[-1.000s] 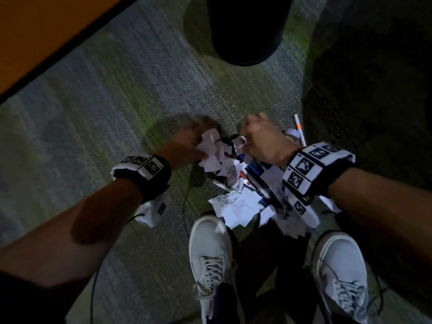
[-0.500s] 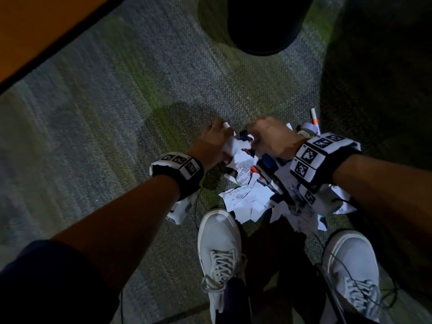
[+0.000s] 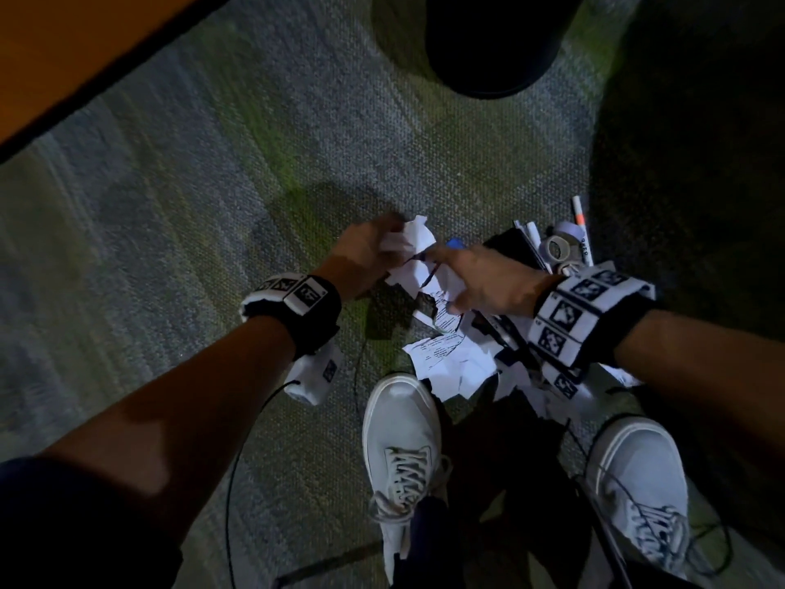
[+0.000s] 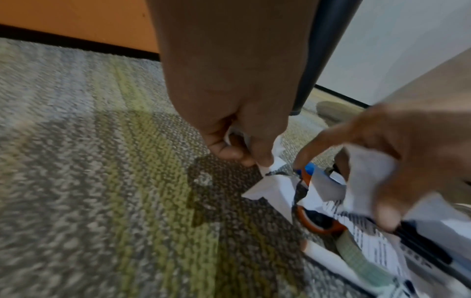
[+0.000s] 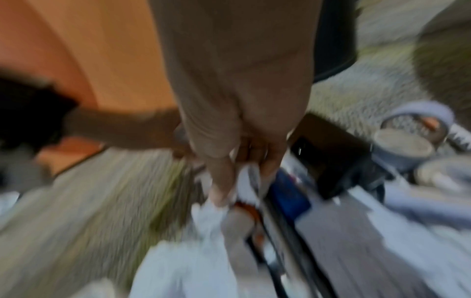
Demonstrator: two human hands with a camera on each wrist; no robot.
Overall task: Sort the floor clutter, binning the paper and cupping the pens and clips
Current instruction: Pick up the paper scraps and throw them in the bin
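A heap of torn white paper scraps lies on the carpet in front of my shoes, mixed with pens and tape rolls. My left hand grips crumpled paper at the heap's far left edge; the left wrist view shows its fingers curled round the white paper. My right hand holds a paper scrap pinched under thumb and fingers just to the right of it. A white and orange pen lies at the far right of the heap. The black bin stands on the floor beyond.
Tape rolls and a dark flat object sit at the heap's far right. An orange-rimmed roll lies among the scraps. My white shoes stand just behind the heap. An orange wall with black skirting runs at upper left.
Both hands have kept gathering paper at the heap's far edge; the left hand now lifts a bunch of scraps. The right hand shifted slightly left, and the view moved closer.
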